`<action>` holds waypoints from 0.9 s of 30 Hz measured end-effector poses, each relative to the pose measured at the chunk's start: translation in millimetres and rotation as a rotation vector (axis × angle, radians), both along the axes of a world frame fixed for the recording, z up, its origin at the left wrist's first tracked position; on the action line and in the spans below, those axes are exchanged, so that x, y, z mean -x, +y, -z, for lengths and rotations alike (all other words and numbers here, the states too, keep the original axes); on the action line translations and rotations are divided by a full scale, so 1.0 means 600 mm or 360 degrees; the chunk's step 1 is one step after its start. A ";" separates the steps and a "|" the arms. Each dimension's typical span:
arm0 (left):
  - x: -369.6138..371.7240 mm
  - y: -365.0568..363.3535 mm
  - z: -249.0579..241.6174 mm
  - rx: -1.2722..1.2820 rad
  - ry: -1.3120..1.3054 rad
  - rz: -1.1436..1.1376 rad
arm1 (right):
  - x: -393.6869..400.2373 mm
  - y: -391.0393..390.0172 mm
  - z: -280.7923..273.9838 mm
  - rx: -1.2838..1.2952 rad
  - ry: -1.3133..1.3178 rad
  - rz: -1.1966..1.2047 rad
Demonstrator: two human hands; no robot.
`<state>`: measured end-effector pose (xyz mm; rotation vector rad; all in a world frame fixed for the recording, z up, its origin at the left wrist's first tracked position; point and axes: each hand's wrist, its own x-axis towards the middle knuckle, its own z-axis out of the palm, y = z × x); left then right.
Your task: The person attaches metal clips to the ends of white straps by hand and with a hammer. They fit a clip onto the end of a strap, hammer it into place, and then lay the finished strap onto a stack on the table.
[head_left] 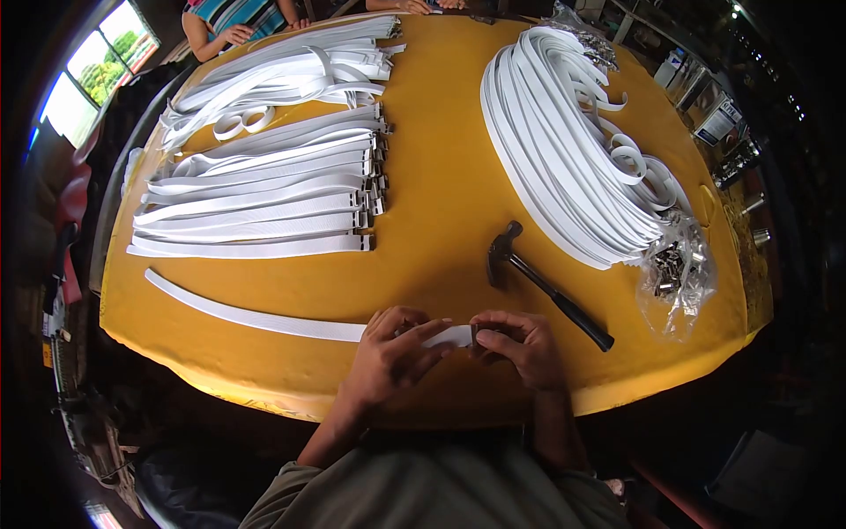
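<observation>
A white webbing strap (pixel 256 318) runs along the near side of the table, its far end loose at the left. My left hand (pixel 397 346) grips it close to its right end, fingers bent over the webbing. At that end my right hand (pixel 526 346) pinches a small dark metal buckle (pixel 474 336) between thumb and fingers; the fingers partly hide it, so how the strap sits in it cannot be seen. Beyond my right hand lies a black-handled claw hammer (pixel 551 286), its head pointing away to the left.
Finished-looking straps with metal buckles (pixel 264 198) lie in rows at left, with more white straps (pixel 282 75) behind. A large strap bundle (pixel 564 150) and a clear bag of metal pieces (pixel 677 273) occupy the right. Other people's hands (pixel 236 34) rest at the yellow table's (pixel 441 141) far edge.
</observation>
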<state>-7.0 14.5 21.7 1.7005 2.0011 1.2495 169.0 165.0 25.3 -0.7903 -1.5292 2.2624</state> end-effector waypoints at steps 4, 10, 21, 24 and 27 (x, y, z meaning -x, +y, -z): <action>-0.004 0.001 -0.004 0.0047 -0.0007 0.0006 | -0.003 -0.003 -0.010 0.0085 -0.0011 0.0002; 0.010 -0.005 0.004 -0.0172 0.0140 0.0142 | 0.004 -0.001 -0.003 -0.0057 -0.0236 0.0038; 0.009 -0.010 0.011 -0.0160 0.0107 0.0183 | 0.002 0.001 0.023 -0.0119 -0.0079 -0.0045; 0.005 -0.006 -0.002 -0.0130 0.0135 0.0120 | 0.009 -0.003 0.001 0.0027 -0.0129 -0.0092; 0.006 -0.009 -0.021 0.0000 0.0118 0.0121 | 0.014 -0.006 0.005 0.0126 -0.0091 -0.0088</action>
